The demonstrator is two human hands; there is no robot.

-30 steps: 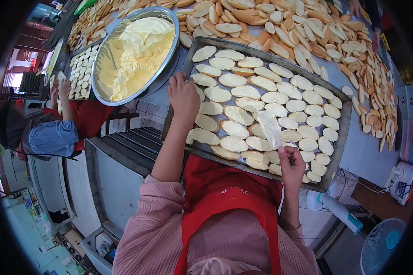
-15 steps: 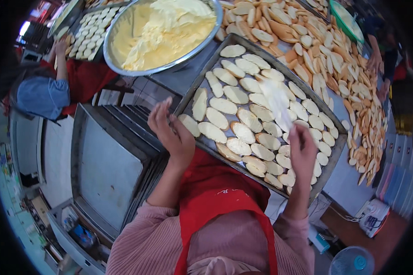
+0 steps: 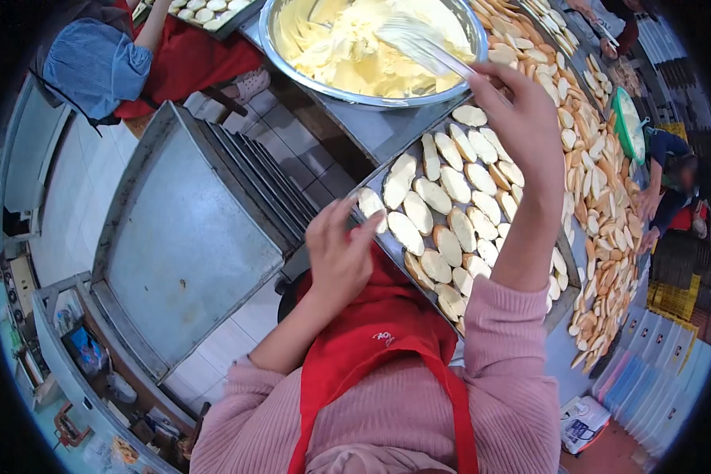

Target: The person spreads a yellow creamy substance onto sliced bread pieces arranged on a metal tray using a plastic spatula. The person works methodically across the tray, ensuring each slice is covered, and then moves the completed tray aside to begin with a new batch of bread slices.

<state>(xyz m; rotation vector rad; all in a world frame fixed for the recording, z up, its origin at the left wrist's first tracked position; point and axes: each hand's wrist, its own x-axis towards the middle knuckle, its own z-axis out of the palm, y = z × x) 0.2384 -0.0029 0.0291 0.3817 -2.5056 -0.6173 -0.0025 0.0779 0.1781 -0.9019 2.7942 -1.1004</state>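
Note:
My right hand (image 3: 521, 110) is closed on the handle of a spatula (image 3: 426, 49). Its pale, cream-smeared blade reaches over the pale yellow cream (image 3: 347, 43) in a large metal bowl (image 3: 292, 83); blur hides how deep it goes. Below the bowl lies a metal baking tray (image 3: 578, 276) holding rows of oval bread slices (image 3: 433, 193), their tops coated pale. My left hand (image 3: 341, 253) has its fingers apart at the tray's left corner, right beside a coated slice (image 3: 371, 207). My right forearm hides part of the tray.
Plain bread slices (image 3: 608, 237) are heaped along the table at right. Stacked metal trays (image 3: 182, 237) stand at left. A co-worker in a blue top (image 3: 95, 67) is at upper left; another person's hands (image 3: 648, 209) touch the heap near a green basin (image 3: 629, 126).
My right hand has gone from above the tray up to the bowl, carrying the spatula with it. The whole view has shifted, and my left hand stays by the tray's corner.

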